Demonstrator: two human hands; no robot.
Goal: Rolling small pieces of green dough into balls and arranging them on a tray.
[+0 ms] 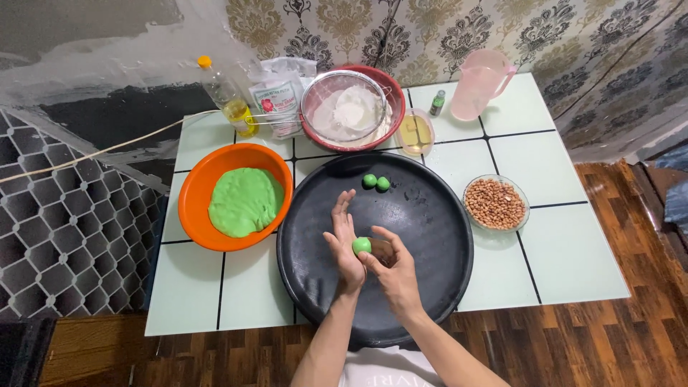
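A white tiled table (pixel 566 265) stands on a dark wood floor (pixel 645 337). At its far edge are an oil bottle (pixel 228 97), a flour bag (pixel 278 97), a red bowl (pixel 387 93) holding a sieve (pixel 344 107) of flour, a small glass bowl (pixel 416 132), a tiny green-capped bottle (pixel 436 102) and a pink jug (pixel 479 84). At the right sits a dish of peanuts (pixel 494 203). Patterned wallpaper (pixel 430 36) hangs behind.

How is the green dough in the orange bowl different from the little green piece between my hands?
The dough in the orange bowl is a large, flattened, uneven mass; the piece between the hands is a small rounded ball. The bowl dough lies untouched in the orange bowl; the ball is pressed between the left hand and right hand, over the black tray. Both are the same bright green.
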